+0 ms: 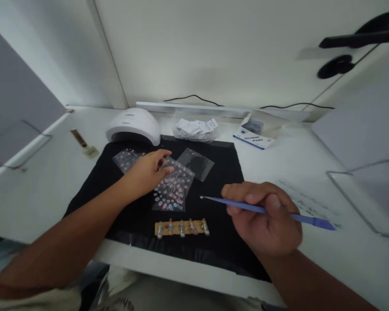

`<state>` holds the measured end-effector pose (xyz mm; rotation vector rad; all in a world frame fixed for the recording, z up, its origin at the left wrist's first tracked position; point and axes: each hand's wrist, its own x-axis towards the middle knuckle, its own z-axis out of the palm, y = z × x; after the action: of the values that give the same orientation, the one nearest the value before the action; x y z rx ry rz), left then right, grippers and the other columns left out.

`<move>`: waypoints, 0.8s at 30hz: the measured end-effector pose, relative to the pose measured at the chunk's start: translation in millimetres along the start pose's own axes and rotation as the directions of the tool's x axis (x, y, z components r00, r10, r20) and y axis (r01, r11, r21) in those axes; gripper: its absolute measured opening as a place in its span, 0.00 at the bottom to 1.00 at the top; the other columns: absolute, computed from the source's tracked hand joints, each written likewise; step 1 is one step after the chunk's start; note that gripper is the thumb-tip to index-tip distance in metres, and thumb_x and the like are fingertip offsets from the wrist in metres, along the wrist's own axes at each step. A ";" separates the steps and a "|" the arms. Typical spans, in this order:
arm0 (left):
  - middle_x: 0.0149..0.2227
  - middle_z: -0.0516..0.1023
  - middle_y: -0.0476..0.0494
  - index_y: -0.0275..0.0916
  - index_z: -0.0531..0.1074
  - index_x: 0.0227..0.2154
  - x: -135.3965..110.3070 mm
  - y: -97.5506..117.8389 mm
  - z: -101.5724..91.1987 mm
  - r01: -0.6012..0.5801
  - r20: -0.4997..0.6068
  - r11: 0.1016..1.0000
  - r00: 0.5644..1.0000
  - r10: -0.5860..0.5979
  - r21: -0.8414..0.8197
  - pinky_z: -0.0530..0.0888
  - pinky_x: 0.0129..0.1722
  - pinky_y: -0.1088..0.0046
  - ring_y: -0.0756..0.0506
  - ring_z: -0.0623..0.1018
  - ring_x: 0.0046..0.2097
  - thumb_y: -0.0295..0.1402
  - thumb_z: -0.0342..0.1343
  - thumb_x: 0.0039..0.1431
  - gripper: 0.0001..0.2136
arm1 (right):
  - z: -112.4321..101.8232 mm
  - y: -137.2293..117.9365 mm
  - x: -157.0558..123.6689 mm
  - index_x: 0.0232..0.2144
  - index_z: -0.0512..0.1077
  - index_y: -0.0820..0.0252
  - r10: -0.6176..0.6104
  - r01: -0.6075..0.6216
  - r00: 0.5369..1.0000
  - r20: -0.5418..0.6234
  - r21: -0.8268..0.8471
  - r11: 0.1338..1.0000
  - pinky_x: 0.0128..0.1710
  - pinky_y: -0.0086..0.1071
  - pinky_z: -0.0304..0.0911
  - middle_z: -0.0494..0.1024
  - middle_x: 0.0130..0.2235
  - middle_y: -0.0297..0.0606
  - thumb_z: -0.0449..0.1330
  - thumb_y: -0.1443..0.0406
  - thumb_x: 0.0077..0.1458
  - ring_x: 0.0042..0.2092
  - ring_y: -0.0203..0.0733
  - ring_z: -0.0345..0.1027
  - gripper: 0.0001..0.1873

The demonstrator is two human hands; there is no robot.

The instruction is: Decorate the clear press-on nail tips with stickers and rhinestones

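Note:
My left hand [145,172] has its thumb and fingers around the corner of a clear sticker sheet [178,177] with white and coloured nail-shaped spots. Another spotted sheet [168,201] lies partly under it. In my right hand [269,216] is a pair of blue tweezers [246,206], pointing left over the black mat [214,224]. A tiny pale bit shows at the tip. Below the sheets lies a yellowish strip [176,229] carrying several small decorated nail tips. More sheets [126,160] sit behind my left hand, and a clear, mostly plain sheet [196,164] lies to the right.
A white nail lamp [133,125] stands at the back left, beside a small polish bottle [90,151] with a brown cap. A clear bag of white packets [196,127] and an open alcohol pads box [254,134] stand along the back. A transparent sheet [306,198] lies at right.

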<state>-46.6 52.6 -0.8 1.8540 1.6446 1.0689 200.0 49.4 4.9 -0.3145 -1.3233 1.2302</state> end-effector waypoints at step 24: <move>0.53 0.75 0.40 0.36 0.72 0.53 -193.4 -197.7 -202.0 0.429 -0.590 0.892 0.761 -0.270 0.144 0.78 0.48 0.56 0.38 0.78 0.51 0.38 0.58 0.66 0.16 | -1.0 12.3 12.5 0.28 0.81 0.60 0.015 -0.015 1.000 -0.005 -0.040 0.999 0.23 0.38 0.64 0.76 0.21 0.38 0.63 0.61 0.57 0.21 0.40 0.68 0.11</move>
<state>-326.9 -128.7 -77.2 1.3345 2.4758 1.3420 192.0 64.8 2.0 -0.3560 -1.3442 1.2160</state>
